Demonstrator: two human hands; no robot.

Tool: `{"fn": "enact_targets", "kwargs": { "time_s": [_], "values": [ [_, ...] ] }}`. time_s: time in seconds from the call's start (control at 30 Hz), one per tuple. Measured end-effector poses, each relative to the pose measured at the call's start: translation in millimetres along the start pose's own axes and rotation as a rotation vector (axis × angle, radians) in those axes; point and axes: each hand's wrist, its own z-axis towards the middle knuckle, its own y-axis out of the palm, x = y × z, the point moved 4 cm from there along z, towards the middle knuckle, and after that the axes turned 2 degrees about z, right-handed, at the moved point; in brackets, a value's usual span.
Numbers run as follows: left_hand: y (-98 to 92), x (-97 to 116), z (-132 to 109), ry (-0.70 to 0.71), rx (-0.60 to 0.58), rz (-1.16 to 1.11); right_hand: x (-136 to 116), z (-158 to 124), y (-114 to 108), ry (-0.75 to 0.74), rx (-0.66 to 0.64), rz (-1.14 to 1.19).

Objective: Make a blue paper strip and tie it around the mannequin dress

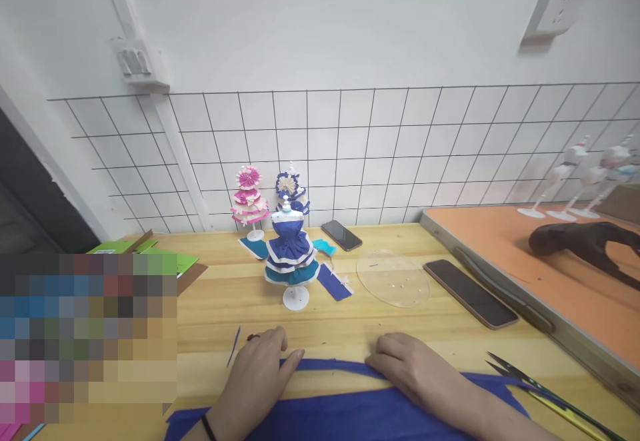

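A narrow blue strip (330, 364) of thin crepe-like material stretches between my two hands at the near side of the wooden table. My left hand (263, 368) has its fingers curled, the thumb lying at the strip's left end. At the other side my right hand (407, 364) is closed on the strip, its fingertips pressed down and partly hidden. Below both wrists spreads a larger blue sheet (350, 414). Scissors (540, 388) with open blades lie at the right, the strip's tail crossing them. Ahead stands a miniature dress form (293, 251) in a tiered blue, white and teal dress.
Behind stand a pink dress form (250, 194) and another blue one (295, 188). A clear round plate (393, 278) holds tiny beads. Two phones, one grey (341, 235) and one larger (470, 293), lie near it. An orange board (500, 241) borders the right; the left is pixelated.
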Motion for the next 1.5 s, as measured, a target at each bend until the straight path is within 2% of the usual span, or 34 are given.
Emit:
{"fn": "enact_targets", "kwargs": {
  "time_s": [0.2,0.67,0.97,1.2,1.5],
  "values": [
    [1.7,5.1,2.5,-0.025,-0.004,0.104,-3.2,-3.7,-4.4,-0.079,0.044,-0.038],
    [4.8,5.9,-3.4,-0.029,0.016,0.063,-10.9,-7.6,-13.2,-0.226,0.079,-0.169],
    [5.9,7.1,-2.7,-0.012,0.02,0.086,-6.8,-14.8,-12.5,-0.223,0.055,-0.204],
    [6.4,6.4,-1.4,0.002,0.019,0.097,-6.3,-17.4,-13.1,-0.206,-0.05,-0.23],
    [4.8,5.8,-2.5,0.016,0.008,0.103,-5.3,-19.5,-15.9,-0.179,-0.008,-0.206]
  ]
}}
